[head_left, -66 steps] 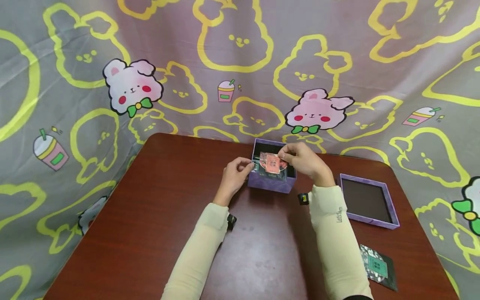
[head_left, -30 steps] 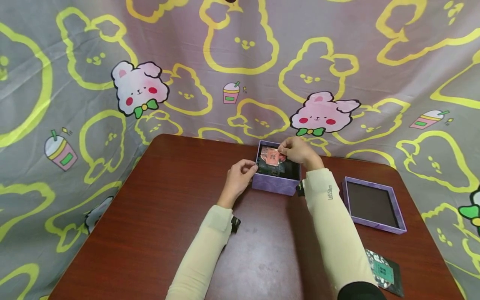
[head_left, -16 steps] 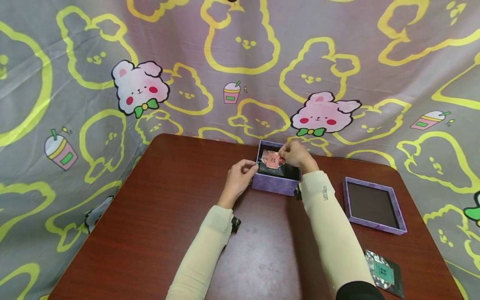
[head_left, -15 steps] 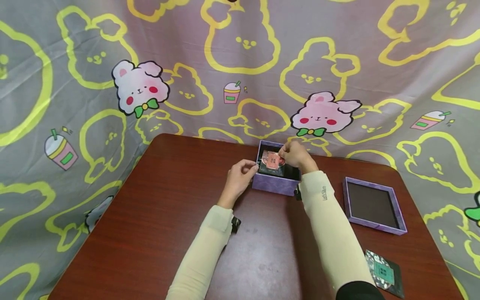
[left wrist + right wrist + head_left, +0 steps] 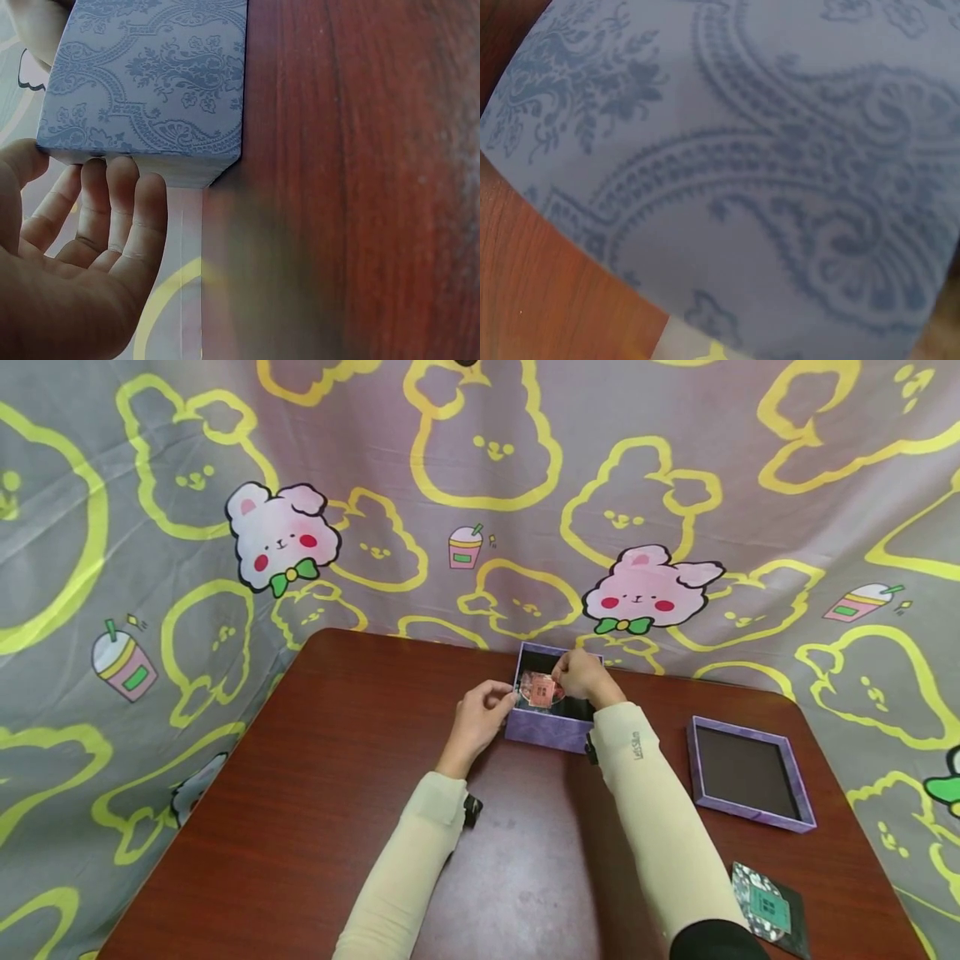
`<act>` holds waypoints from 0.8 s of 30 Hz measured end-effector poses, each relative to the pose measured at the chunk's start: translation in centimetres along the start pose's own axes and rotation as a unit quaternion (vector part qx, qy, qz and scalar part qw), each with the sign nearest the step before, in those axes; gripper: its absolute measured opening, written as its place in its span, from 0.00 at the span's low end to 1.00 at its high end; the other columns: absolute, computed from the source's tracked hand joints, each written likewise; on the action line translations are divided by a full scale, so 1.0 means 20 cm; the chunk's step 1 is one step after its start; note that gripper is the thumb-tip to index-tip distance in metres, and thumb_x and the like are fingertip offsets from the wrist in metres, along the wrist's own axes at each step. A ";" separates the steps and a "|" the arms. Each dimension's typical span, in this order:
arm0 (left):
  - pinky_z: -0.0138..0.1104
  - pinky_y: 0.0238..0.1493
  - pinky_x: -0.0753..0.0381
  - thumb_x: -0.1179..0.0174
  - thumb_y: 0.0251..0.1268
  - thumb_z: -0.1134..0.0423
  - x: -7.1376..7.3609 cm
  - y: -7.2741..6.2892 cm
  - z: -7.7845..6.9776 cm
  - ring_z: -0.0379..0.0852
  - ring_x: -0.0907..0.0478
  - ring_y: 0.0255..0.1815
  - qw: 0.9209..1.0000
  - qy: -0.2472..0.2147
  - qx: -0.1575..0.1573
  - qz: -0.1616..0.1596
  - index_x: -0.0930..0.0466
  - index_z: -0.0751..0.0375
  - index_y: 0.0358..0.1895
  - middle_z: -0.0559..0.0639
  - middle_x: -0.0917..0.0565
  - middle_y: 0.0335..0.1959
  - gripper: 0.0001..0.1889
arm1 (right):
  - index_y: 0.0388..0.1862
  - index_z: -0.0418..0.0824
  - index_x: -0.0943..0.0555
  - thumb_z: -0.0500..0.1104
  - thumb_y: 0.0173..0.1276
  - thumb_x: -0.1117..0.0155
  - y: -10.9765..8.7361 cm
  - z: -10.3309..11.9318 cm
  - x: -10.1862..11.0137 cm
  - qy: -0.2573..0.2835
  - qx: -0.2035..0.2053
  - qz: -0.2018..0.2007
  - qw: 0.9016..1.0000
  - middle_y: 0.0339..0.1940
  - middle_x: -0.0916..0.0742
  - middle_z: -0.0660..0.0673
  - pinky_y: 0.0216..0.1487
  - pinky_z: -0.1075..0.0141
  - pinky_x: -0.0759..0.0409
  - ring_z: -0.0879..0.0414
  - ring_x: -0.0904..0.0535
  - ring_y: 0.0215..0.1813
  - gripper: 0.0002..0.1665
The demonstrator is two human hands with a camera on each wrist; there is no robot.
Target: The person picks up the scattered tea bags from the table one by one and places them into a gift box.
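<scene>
A purple patterned box [image 5: 547, 732] stands open-topped near the back of the table. Inside its walls lies a dark flat packet [image 5: 540, 691] with a reddish-orange label, toward the left side. My right hand [image 5: 583, 677] reaches over the box and pinches the packet's right edge between thumb and fingers. At the box's left wall, my left hand [image 5: 477, 717] holds on, its thumb at the rim. In the left wrist view the fingertips [image 5: 122, 171] press along the box's side. Only the box's patterned outer wall [image 5: 727, 172] fills the right wrist view; the right hand is hidden there.
A shallow purple lid [image 5: 750, 772] with a dark inside lies to the right of the box. Nearer the front right is another dark packet [image 5: 768, 906] with a green label. A rabbit-print curtain [image 5: 375, 485] hangs right behind the brown table [image 5: 330, 760].
The red-labelled packet went from above the box's front rim down inside the walls, then shifted slightly left and toward me. My right hand moved with it; my left stayed at the box.
</scene>
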State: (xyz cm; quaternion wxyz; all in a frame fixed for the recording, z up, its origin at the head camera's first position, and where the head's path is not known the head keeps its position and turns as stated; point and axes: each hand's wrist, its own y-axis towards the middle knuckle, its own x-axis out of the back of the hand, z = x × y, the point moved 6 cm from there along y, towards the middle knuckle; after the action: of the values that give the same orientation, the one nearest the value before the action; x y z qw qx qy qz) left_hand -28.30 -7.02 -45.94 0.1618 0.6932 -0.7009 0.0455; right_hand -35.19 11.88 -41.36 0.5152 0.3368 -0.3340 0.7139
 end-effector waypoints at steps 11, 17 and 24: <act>0.34 0.30 0.21 0.35 0.69 0.55 0.00 0.00 -0.01 0.60 0.15 0.30 1.000 0.007 0.009 0.008 0.15 0.57 0.49 0.53 0.16 0.27 0.12 | 0.27 0.36 0.16 0.31 0.66 0.46 0.01 0.00 -0.03 -0.018 -0.021 0.013 1.000 0.23 0.17 0.49 0.35 0.63 0.28 0.48 0.24 0.39 0.13; 0.34 0.30 0.22 0.35 0.69 0.55 0.00 0.00 -0.01 0.55 0.16 0.27 1.000 0.014 0.004 0.003 0.15 0.56 0.48 0.52 0.17 0.25 0.11 | 0.20 0.37 0.20 0.30 0.64 0.47 0.02 0.00 -0.06 -0.042 -0.030 0.028 0.998 0.16 0.24 0.52 0.29 0.64 0.32 0.49 0.28 0.34 0.14; 0.34 0.30 0.20 0.35 0.70 0.56 0.01 0.00 -0.01 0.43 0.19 0.23 1.000 0.014 0.005 0.005 0.15 0.56 0.48 0.50 0.17 0.25 0.11 | 0.27 0.37 0.16 0.31 0.65 0.45 0.03 -0.01 -0.08 -0.044 -0.036 0.029 0.998 0.23 0.19 0.48 0.33 0.62 0.28 0.48 0.25 0.37 0.11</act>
State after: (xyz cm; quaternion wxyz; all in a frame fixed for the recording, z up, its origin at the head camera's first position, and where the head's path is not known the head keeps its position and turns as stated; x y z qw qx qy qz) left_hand -28.18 -7.06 -45.71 0.1681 0.6898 -0.7018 0.0592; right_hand -35.46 11.07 -42.84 0.4906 0.3392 -0.3921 0.7003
